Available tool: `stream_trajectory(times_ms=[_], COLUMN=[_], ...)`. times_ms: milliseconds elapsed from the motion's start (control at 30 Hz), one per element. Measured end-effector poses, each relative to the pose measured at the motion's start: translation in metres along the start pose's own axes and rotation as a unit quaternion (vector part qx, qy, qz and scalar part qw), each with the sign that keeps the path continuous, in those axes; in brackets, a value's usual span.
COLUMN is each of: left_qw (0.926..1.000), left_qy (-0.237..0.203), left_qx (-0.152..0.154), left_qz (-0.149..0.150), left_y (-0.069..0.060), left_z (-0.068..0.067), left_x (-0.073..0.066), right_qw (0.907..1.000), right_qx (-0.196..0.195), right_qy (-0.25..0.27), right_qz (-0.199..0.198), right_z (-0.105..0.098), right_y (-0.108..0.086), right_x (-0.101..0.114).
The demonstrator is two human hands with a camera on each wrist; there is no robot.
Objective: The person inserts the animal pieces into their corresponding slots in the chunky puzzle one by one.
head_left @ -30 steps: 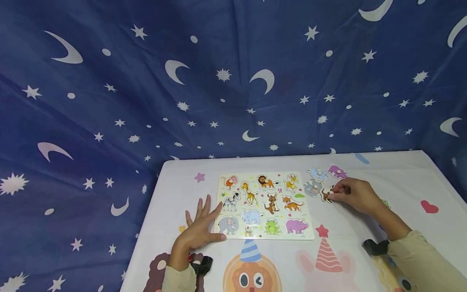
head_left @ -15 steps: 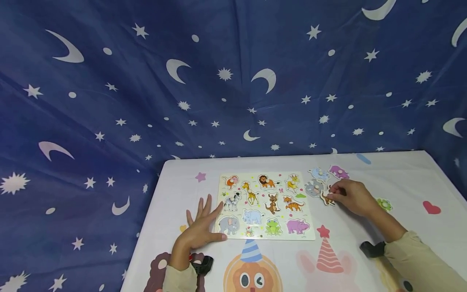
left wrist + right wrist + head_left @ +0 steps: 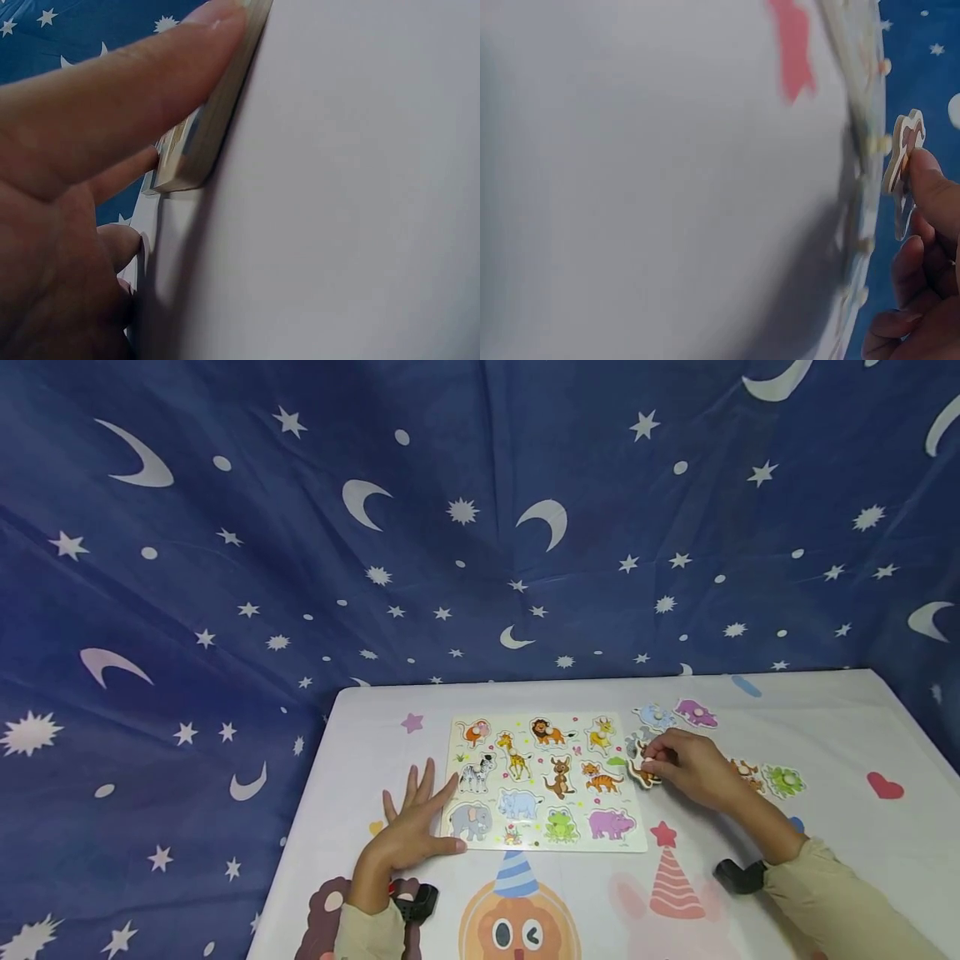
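Observation:
My right hand (image 3: 693, 768) pinches a brown kangaroo puzzle piece (image 3: 643, 770) between thumb and fingers, off the table at the board's right edge. In the right wrist view the piece (image 3: 904, 154) is seen nearly edge-on, tilted, above the thumb. The animal puzzle board (image 3: 551, 850) lies flat, its printed kangaroo spot (image 3: 558, 778) bare. My left hand (image 3: 408, 835) rests with fingers spread at the board's left edge, thumb on its lower left corner. In the left wrist view the thumb (image 3: 127, 105) lies over the board's wooden edge (image 3: 202, 150).
Right of the board lie a grey elephant piece (image 3: 634, 740), partly hidden, a blue animal piece (image 3: 655, 717) and a purple hippo piece (image 3: 696, 713). An orange piece (image 3: 748, 774) and a frog piece (image 3: 784, 781) lie beyond my right wrist. A star-patterned curtain (image 3: 480, 527) hangs behind the table.
My right hand has lifted the kangaroo piece from among the loose pieces and moved left to the board's edge, uncovering the orange piece. My left hand stays in place.

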State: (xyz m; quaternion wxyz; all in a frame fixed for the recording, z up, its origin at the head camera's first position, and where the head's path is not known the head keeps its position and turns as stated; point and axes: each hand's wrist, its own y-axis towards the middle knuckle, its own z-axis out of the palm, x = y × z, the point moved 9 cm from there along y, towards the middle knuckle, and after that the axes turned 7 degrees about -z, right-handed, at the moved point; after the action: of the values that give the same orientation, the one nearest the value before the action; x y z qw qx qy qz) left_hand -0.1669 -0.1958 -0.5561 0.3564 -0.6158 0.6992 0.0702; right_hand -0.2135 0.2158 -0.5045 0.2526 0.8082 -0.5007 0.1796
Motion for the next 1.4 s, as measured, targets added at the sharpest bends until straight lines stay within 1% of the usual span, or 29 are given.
stream_trajectory(times_ms=[100,233,300,400,533,767,900,1067,1267,1400], left_qw=[1.0000,1.0000,1.0000,1.0000,1.0000,0.9999,0.9999,0.9999,0.9999,1.0000], left_qy=[-0.001,-0.008,-0.007,0.000,-0.002,-0.009,-0.007,-0.006,-0.009,-0.005], left_qx=[0.002,0.003,0.003,0.005,0.002,0.004,0.002,-0.002,0.001,0.003], left_qz=[-0.004,0.001,0.003,-0.002,-0.004,0.004,0.010,0.010,0.006,0.006], left_y=[0.000,-0.001,-0.001,0.000,0.001,0.000,0.000,-0.001,-0.001,-0.001], left_z=[0.001,0.001,0.001,0.000,-0.001,0.000,-0.001,-0.002,-0.001,-0.001], left_x=[0.002,0.002,0.002,0.001,0.002,0.002,0.000,-0.002,0.000,0.000], right_qw=[0.9997,0.9991,0.9988,0.9983,0.9976,0.9953,0.9949,0.9952,0.9952,0.9950], right_qx=[-0.002,0.005,0.009,0.020,0.029,0.035,0.043,0.058,0.078,0.087], right_qy=[0.020,0.034,0.038,0.042,0.048,0.064,0.056,0.041,0.038,0.035], right_qz=[-0.011,-0.023,-0.030,-0.034,-0.041,-0.063,-0.072,-0.068,-0.046,-0.034], right_z=[0.007,0.017,0.021,0.029,0.039,0.055,0.064,0.076,0.088,0.091], right_y=[0.005,0.011,0.014,0.021,0.031,0.044,0.050,0.056,0.059,0.059], right_x=[0.011,0.023,0.028,0.037,0.049,0.066,0.074,0.081,0.082,0.080])
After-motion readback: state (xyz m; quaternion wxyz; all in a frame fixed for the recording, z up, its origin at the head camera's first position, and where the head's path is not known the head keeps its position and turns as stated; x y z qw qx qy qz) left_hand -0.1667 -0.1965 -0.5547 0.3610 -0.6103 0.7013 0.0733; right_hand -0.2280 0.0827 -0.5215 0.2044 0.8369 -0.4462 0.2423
